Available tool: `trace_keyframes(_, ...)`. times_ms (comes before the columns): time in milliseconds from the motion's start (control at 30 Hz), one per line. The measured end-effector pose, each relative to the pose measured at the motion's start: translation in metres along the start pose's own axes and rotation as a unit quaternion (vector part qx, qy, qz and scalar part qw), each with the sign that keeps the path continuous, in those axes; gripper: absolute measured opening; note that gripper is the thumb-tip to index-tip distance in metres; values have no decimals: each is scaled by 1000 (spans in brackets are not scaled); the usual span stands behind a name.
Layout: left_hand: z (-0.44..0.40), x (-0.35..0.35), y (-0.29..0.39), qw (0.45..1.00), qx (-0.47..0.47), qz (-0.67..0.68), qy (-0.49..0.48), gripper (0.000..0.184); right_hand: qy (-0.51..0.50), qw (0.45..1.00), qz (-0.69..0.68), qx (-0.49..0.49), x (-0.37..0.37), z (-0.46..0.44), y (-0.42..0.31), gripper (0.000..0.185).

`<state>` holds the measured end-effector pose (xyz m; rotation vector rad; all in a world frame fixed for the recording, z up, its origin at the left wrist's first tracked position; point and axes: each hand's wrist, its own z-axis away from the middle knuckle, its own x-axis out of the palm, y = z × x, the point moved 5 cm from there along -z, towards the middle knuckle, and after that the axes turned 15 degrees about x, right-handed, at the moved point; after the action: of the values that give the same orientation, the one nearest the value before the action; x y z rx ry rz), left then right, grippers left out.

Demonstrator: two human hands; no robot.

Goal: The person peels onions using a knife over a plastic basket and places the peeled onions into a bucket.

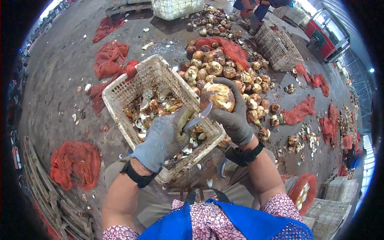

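Observation:
My left hand (165, 134), in a dirty grey glove, is closed around the handle of a knife (200, 116) with a curved blade. The blade's tip points up and right, beside a large brown-and-white onion (219, 97). That onion is gripped by my right hand (236, 120), also gloved, with fingers wrapped round its far and right sides. Below both hands, a white plastic crate (132, 78) stands between my knees, holding peelings and cut pieces (154, 105). Just beyond the crate lies a heap of onions (214, 69). My left palm hides most of the knife's handle.
Red mesh sacks (76, 165) lie scattered on the concrete floor. A second crate (279, 47) stands at the far right, near another person's legs (258, 18). Wooden pallets (52, 196) are at the lower left. A filled red net bag (303, 192) sits by my right side.

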<state>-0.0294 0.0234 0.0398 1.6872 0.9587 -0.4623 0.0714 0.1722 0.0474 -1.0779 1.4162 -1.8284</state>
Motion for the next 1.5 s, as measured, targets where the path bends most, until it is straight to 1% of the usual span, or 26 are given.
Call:
trace_keyframes(67,1,-1,3,1000,12,6,2,51,0,1000,-6,4,-1,0,2,76)
trace_keyframes(267,3,-1,2,994,-64,67,-59,38,41,995,85,-34,-1,-1,6,73)
trace_keyframes(333,7,8,-4,993,-7,120,-20,30,74,978,174,-89,-5,-3,10,72)
trace_keyframes(367,9,13,-9,993,-8,119,-19,30,73,978,173,-89,-6,-3,12,72)
trace_keyframes(433,11,23,-17,984,-25,178,-20,22,112,947,269,-137,-5,1,9,71)
trace_keyframes(467,10,22,-16,984,-26,176,-20,22,124,923,326,-165,1,5,4,72)
trace_keyframes(500,9,22,-15,987,-43,153,-30,20,122,923,326,-164,3,5,6,72)
trace_keyframes(567,8,21,-19,989,-60,128,-40,17,100,966,201,-126,4,3,13,71)
trace_keyframes(633,10,27,-26,993,-71,63,-78,34,103,965,220,-100,3,8,9,67)
trace_keyframes(667,13,31,-28,992,-72,64,-77,34,49,994,99,6,3,6,15,65)
trace_keyframes(700,17,33,-29,995,-72,21,-60,30,-6,993,-25,111,5,6,23,64)
trace_keyframes(733,19,33,-30,996,-71,-22,-43,26,-50,988,-80,126,1,5,32,62)
trace_keyframes(767,16,28,-25,996,-71,-19,-42,26,-49,988,-78,128,2,6,31,62)
trace_keyframes(867,5,14,-21,972,-121,-113,-170,50,41,992,41,111,6,10,22,62)
trace_keyframes(900,6,16,-23,971,-123,-111,-172,50,42,992,39,114,4,11,25,62)
trace_keyframes(1000,1,14,-25,968,-61,-204,-133,62,-53,984,-67,156,8,10,38,59)
trace_keyframes(1033,0,12,-27,968,-62,-203,-133,62,-53,984,-67,156,6,15,42,59)
trace_keyframes(1100,-2,14,-25,970,-14,-188,-156,66,-109,938,-182,274,0,29,66,68)
trace_keyframes(1133,-3,18,-25,971,-21,-168,-169,66,-221,910,-203,287,-13,30,81,73)
trace_keyframes(1167,-1,21,-25,971,-21,-165,-171,66,-219,910,-204,288,-11,31,76,73)
trace_keyframes(1233,2,20,-23,991,11,-105,-87,68,-75,947,-152,274,-10,27,59,66)
trace_keyframes(1300,1,22,-24,992,7,-102,-79,67,-63,959,-146,234,-3,18,48,63)
trace_keyframes(1367,0,24,-21,984,-6,-153,-97,61,12,993,63,97,-6,16,26,59)
trace_keyframes(1400,-2,24,-18,984,-4,-150,-98,61,19,984,96,149,3,25,18,55)
trace_keyframes(1433,-4,21,-17,977,-16,-181,-110,58,23,984,95,151,-4,24,22,55)
trace_keyframes(1500,-5,21,-16,969,-26,-210,-125,55,-144,960,-126,207,-4,22,37,58)
